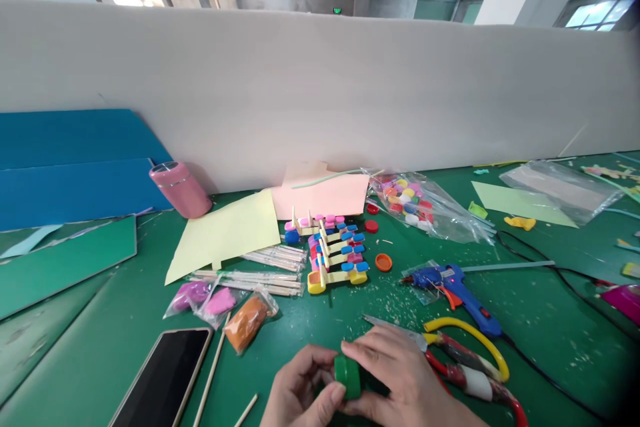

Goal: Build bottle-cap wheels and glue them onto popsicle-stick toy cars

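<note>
At the near edge of the table, a green plastic bottle cap (pixel 347 377) is held between both hands, its rim turned toward my right hand. My left hand (pixel 303 390) grips it with thumb and fingers from the left. My right hand (pixel 400 373) pinches it from the right, fingertips on its top and lower edge. Scissors with yellow and red handles (pixel 467 357) lie partly beneath my right hand. Farther back stands a row of small models (pixel 335 250) made of coloured caps, pale sticks and blue and pink pieces. An orange cap (pixel 383 262) lies to their right.
A blue hot glue gun (pixel 463 293) with a black cord lies at right. A bag of coloured caps (pixel 415 203) sits behind it. To the left are wrapped orange clay (pixel 246 321), bagged sticks (pixel 260 282), a phone (pixel 163 377), and a pink cylinder (pixel 181 189).
</note>
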Tool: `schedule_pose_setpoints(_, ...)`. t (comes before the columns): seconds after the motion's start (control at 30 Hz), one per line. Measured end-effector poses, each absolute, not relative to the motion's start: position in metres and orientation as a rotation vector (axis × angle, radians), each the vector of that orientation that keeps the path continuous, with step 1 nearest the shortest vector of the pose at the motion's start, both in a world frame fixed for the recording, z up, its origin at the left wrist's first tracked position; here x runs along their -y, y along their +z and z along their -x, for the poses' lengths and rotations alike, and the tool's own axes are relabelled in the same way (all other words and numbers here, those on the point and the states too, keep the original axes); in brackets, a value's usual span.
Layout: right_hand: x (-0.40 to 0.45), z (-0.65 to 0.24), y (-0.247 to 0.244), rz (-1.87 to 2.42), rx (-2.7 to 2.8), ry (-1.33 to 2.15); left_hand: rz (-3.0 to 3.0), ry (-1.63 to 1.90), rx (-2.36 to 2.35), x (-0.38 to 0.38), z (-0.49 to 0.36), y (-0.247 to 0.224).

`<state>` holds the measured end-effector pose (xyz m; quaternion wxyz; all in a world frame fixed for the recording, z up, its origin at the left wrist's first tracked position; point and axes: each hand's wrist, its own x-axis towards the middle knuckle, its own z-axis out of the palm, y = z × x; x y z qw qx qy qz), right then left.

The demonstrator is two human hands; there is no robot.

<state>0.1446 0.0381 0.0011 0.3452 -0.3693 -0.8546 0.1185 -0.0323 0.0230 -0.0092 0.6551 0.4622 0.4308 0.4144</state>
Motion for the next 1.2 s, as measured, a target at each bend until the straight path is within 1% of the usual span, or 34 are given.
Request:
schedule_pose_setpoints(0.17, -0.036, -0.146, 0.008, 0.983, 2.218, 0.466, -1.132, 1.012, -1.088, -0.021, 0.032, -0.008)
schedule_pose_setpoints(0.33, -0.038, -0.160, 0.013, 1.088, 2.060, 0.623, -1.316, 1.206, -1.374, -0.027, 0.039, -0.015)
schedule_pose_setpoints(0.4, -0.048, -0.170, 0.019, 1.192, 2.016, 0.566, -1.468, 1.225, -1.466, -0.031, 0.042, -0.018)
schedule_pose_setpoints(0.5, -0.080, -0.185, 0.029, 1.468, 2.126, 0.288, -1.652, 1.157, -1.569, -0.035, 0.044, -0.021)
schedule_pose_setpoints(0.6, -0.129, -0.192, 0.031, 1.623, 2.164, 0.220, -1.763, 1.125, -1.580, -0.037, 0.044, -0.024)
schedule_pose_setpoints(0.77, -0.201, -0.182, 0.011, 1.794, 2.283, 0.149, -1.868, 1.162, -1.550, -0.035, 0.044, -0.030)
schedule_pose_setpoints(1.0, -0.238, -0.176, -0.001, 1.871, 2.351, 0.085, -1.866, 1.175, -1.549, -0.036, 0.044, -0.033)
schedule_pose_setpoints(1.2, -0.260, -0.172, 0.000, 1.722, 2.430, 0.059, -1.851, 1.166, -1.555, -0.036, 0.044, -0.033)
